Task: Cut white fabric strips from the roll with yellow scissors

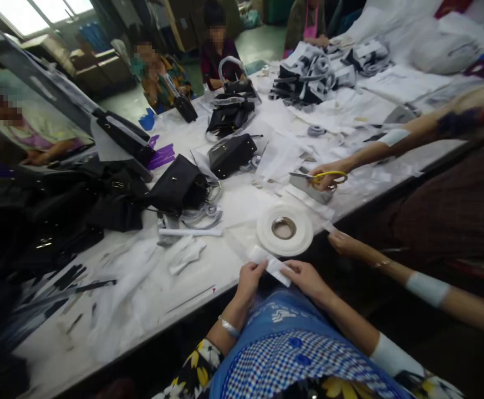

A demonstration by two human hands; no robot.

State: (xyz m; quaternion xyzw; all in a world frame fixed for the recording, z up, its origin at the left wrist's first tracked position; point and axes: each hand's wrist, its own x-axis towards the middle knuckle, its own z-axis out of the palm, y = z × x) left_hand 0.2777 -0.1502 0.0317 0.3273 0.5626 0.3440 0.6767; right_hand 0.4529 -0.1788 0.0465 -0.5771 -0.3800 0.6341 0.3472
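A: Head view. What do the two hands have?
B: Left hand [250,277] and right hand [306,275] both pinch one white strip [273,266], one at each end. The strip sits at the near edge of the surface [225,266], partly over the lap.
A: Grip type?
B: Fingers closed on the strip, both hands. Left wrist wears a silver bangle [228,327].
A: What's nearby?
B: White tape roll [285,228] lies flat on the surface just beyond the strip, close to the near edge. The strip's far end seems to run toward the roll; can't tell if it's joined.
A: Other people?
B: A co-worker's hand [327,173] right of the roll holds yellow-handled scissors [329,176] over a small white piece. A second co-worker hand [341,242] is at the surface edge just right of the roll, holding a thin white bit.
A: Rest of the surface?
B: Black handbags [179,185] mid-surface, white paper scraps toward the near left corner, grey-white stacked pieces [308,75] at the far side.
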